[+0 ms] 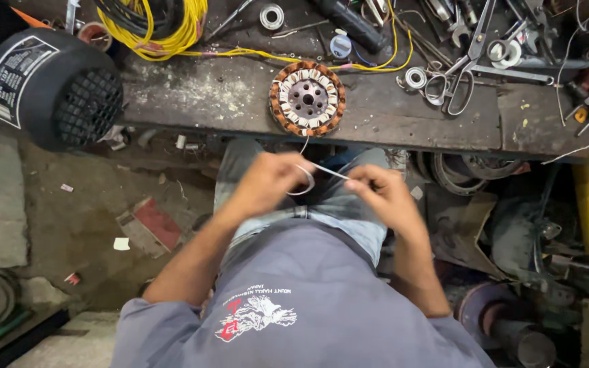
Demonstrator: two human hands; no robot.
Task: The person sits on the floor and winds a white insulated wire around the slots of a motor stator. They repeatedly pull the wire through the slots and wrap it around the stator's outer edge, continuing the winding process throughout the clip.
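Here, left hand (267, 182) and right hand (376, 194) both pinched shut on a thin white cord (322, 170), held just above the lap. Best done keeping the cord taut between the fingers, pulling evenly, letting no loop slip. Long axis running across from left hand to right hand, one strand rising away to the wound stator (307, 99) lying flat on the desk (206, 95), just beyond the hands. Scissors (461, 68) farther off, beyond the right hand.

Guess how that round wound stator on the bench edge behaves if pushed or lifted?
The stator looks like a metal core packed with copper windings, so probably heavy for its size. It lies flat, so likely slides rather than rolls. A thin white strand runs from it toward both hands, so moving it might tug that.
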